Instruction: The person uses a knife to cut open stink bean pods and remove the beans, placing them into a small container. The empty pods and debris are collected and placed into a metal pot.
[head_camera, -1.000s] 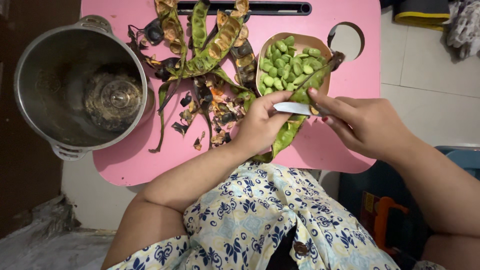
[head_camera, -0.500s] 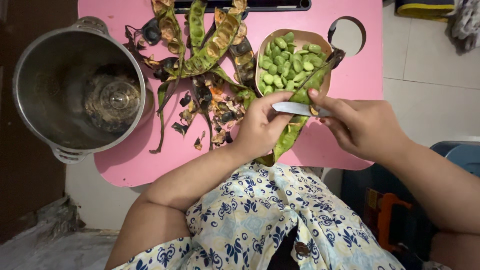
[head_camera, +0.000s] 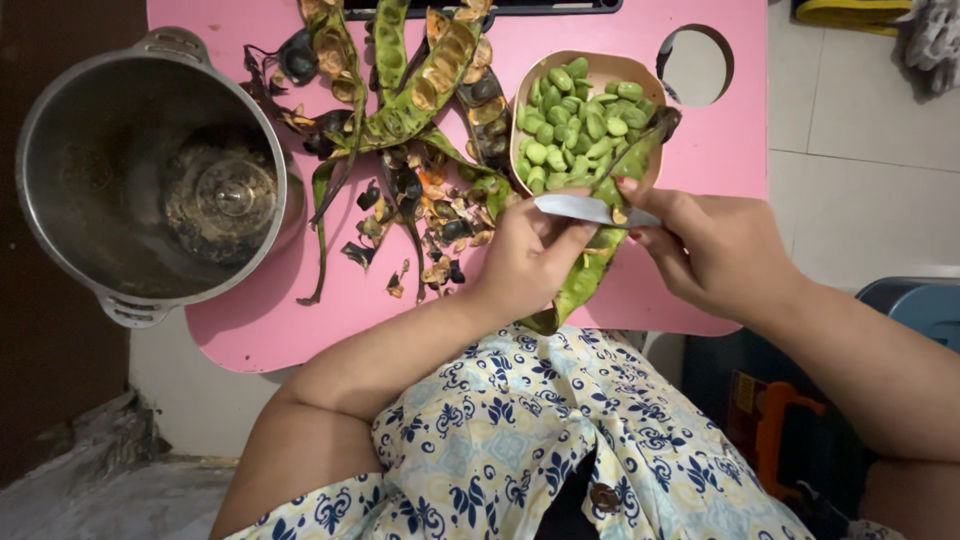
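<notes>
The long green bean pod (head_camera: 590, 265) lies slanted at centre frame, from the bowl's rim to the pink table's (head_camera: 720, 150) near edge. The left hand (head_camera: 530, 255) is clamped round it, and the right hand (head_camera: 715, 250) pinches the knife (head_camera: 585, 209) across it. Since a second ago both hands and blade have edged slightly up toward the bowl of shelled beans (head_camera: 578, 115). The empty pods (head_camera: 410, 90) and steel pot (head_camera: 150, 170) at upper left lie unchanged.

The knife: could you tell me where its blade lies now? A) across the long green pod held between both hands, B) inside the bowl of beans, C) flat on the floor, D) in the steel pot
A: the knife in the right hand crosses the pod, which the left hand steadies.
</notes>
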